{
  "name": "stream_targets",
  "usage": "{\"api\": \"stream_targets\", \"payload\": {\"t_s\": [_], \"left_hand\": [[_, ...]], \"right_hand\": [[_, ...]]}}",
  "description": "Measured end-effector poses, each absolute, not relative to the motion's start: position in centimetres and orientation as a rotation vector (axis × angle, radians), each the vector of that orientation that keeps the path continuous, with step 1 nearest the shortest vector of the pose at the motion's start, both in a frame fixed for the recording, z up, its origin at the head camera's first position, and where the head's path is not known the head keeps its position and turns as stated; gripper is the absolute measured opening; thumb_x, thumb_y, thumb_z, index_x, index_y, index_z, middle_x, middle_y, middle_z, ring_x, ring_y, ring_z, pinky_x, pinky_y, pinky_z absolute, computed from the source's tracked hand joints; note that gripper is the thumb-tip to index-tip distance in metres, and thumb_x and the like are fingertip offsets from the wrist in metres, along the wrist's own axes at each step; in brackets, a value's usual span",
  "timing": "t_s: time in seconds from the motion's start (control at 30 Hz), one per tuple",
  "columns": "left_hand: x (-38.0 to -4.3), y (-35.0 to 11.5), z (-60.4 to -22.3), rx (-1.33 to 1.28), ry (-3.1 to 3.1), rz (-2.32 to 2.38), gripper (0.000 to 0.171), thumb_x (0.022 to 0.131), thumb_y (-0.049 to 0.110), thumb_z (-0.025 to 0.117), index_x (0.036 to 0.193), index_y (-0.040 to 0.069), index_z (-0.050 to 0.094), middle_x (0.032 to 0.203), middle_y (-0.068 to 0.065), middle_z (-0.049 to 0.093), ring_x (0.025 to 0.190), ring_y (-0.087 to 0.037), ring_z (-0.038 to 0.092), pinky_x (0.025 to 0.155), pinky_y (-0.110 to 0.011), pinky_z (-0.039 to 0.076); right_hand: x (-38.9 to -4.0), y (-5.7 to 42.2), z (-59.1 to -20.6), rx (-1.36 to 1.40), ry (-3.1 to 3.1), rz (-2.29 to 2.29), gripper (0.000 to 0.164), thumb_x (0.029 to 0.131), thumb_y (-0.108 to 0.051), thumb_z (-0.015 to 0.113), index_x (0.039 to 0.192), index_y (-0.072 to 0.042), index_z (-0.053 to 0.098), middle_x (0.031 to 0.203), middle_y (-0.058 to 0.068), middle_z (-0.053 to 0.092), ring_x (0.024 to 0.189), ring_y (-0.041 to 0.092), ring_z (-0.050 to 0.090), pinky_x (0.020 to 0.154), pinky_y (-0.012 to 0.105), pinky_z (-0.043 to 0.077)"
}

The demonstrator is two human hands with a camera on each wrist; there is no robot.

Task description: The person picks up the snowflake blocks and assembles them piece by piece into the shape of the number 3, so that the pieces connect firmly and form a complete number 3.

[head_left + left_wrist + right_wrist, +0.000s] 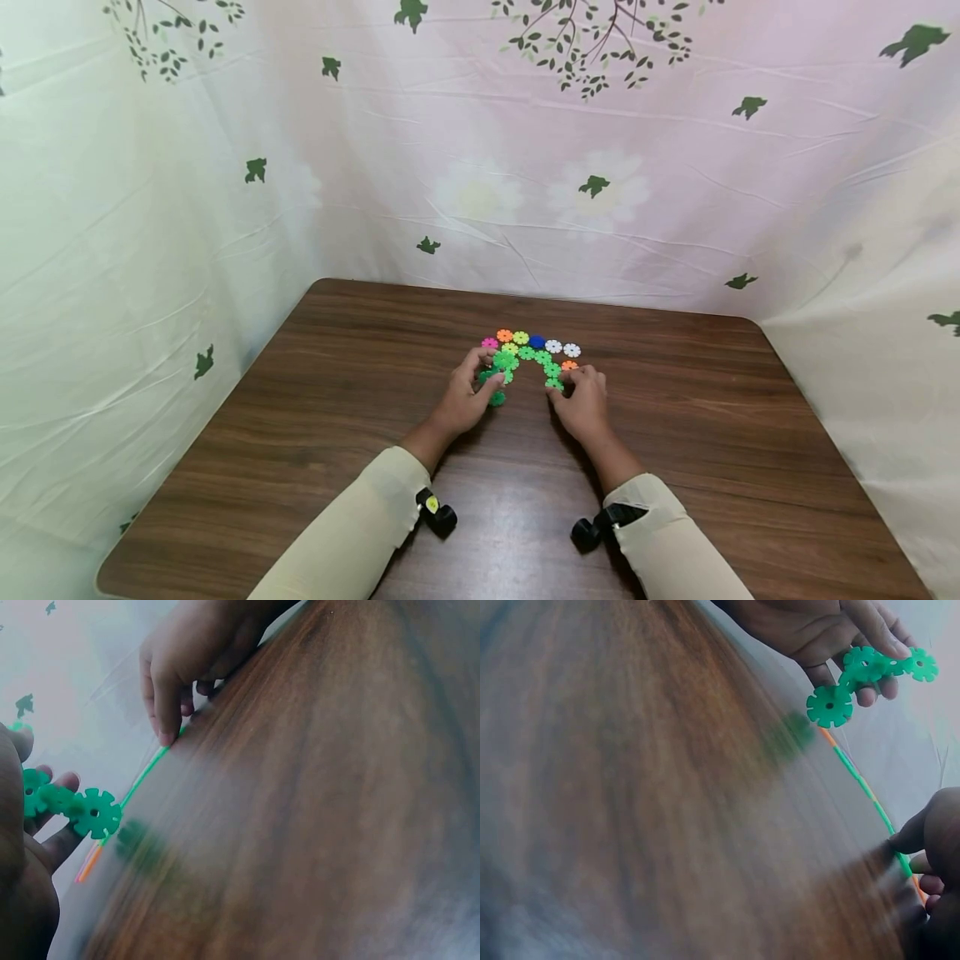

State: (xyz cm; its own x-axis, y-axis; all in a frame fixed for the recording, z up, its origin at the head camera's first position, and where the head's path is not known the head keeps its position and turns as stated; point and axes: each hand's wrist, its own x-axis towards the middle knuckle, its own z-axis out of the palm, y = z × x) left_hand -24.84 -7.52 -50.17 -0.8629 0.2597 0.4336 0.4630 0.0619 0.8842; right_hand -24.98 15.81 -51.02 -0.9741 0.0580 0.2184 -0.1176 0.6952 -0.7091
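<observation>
Between the thumb and fingers of my left hand (pixel 459 402) is a cluster of joined green notched discs (pixel 96 813), raised off the table; the left wrist view shows its lowest disc hanging over the wood. On the table, an arch of flat green discs (pixel 543 357) curves from beside that hand toward the right. My right hand (pixel 587 406) pinches the disc (pixel 554 383) at the arch's near right end, fingertips down at the tabletop. How the arch's discs are joined cannot be told.
Behind the arch lies a curve of loose-looking discs: pink (pixel 489 342), orange (pixel 505 335), yellow (pixel 521 337), blue (pixel 537 342) and white (pixel 572 350). Another orange disc (pixel 570 365) sits by my right fingers. The brown table (pixel 337 400) meets a leaf-printed cloth (pixel 480 267) behind.
</observation>
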Motion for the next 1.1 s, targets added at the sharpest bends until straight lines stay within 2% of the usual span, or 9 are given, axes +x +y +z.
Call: {"api": "stream_targets", "payload": {"t_s": [0.23,0.37,0.57,0.67,0.87,1.0,1.1], "left_hand": [[-24.97,-7.61,-50.34,-0.787,-2.168,-1.871,0.043,0.111,0.001,0.058,0.153,-0.002,0.050,0.119,-0.028,0.055,0.095,-0.051,0.074,0.078,-0.053,0.066],[-24.93,-7.71,-50.37,-0.814,-2.166,-1.802,0.049,0.112,0.003,0.058,0.160,0.003,0.049,0.120,-0.027,0.057,0.095,-0.045,0.076,0.081,-0.052,0.066],[-24.92,-7.73,-50.47,-0.848,-2.174,-1.750,0.049,0.112,0.002,0.057,0.160,-0.003,0.048,0.119,-0.028,0.062,0.093,-0.042,0.075,0.081,-0.045,0.065],[-24.94,-7.71,-50.52,-0.852,-2.171,-1.740,0.050,0.111,0.002,0.057,0.160,-0.002,0.049,0.118,-0.027,0.063,0.092,-0.040,0.075,0.080,-0.043,0.065],[-24.88,-7.60,-50.43,-0.868,-2.140,-1.743,0.049,0.110,-0.001,0.058,0.159,-0.002,0.050,0.119,-0.027,0.063,0.090,-0.040,0.075,0.077,-0.048,0.065],[-24.87,-7.53,-50.38,-0.868,-2.135,-1.742,0.049,0.110,-0.002,0.058,0.158,-0.003,0.051,0.119,-0.028,0.064,0.089,-0.041,0.074,0.077,-0.052,0.064],[-24.86,-7.55,-50.37,-0.861,-2.145,-1.742,0.048,0.111,-0.002,0.056,0.158,-0.003,0.051,0.114,-0.029,0.065,0.090,-0.041,0.073,0.078,-0.048,0.064]], "right_hand": [[-25.06,15.87,-51.16,0.062,-2.661,1.155,0.023,0.093,-0.008,0.083,0.108,0.006,0.073,0.113,0.025,0.066,0.115,0.045,0.053,0.111,0.067,0.037],[-25.16,15.81,-51.27,0.064,-2.632,1.179,0.024,0.091,-0.007,0.085,0.105,0.001,0.067,0.100,0.021,0.069,0.104,0.040,0.058,0.111,0.067,0.035],[-25.06,15.70,-51.11,0.081,-2.631,1.202,0.028,0.090,-0.007,0.086,0.105,-0.004,0.063,0.092,0.016,0.069,0.094,0.037,0.064,0.107,0.062,0.032],[-25.01,15.64,-51.10,0.101,-2.630,1.208,0.028,0.091,-0.007,0.086,0.110,-0.004,0.064,0.090,0.013,0.067,0.090,0.033,0.065,0.105,0.059,0.030],[-25.01,15.51,-51.13,0.209,-2.586,1.207,0.032,0.094,-0.007,0.085,0.123,-0.002,0.073,0.088,0.012,0.063,0.086,0.029,0.062,0.099,0.058,0.028],[-24.97,15.41,-51.02,0.271,-2.557,1.207,0.036,0.093,-0.009,0.086,0.127,-0.002,0.074,0.093,0.014,0.069,0.090,0.032,0.068,0.106,0.065,0.032],[-24.82,15.35,-50.90,0.316,-2.538,1.222,0.039,0.092,-0.009,0.086,0.129,-0.001,0.074,0.098,0.016,0.073,0.095,0.035,0.071,0.109,0.066,0.037]]}}
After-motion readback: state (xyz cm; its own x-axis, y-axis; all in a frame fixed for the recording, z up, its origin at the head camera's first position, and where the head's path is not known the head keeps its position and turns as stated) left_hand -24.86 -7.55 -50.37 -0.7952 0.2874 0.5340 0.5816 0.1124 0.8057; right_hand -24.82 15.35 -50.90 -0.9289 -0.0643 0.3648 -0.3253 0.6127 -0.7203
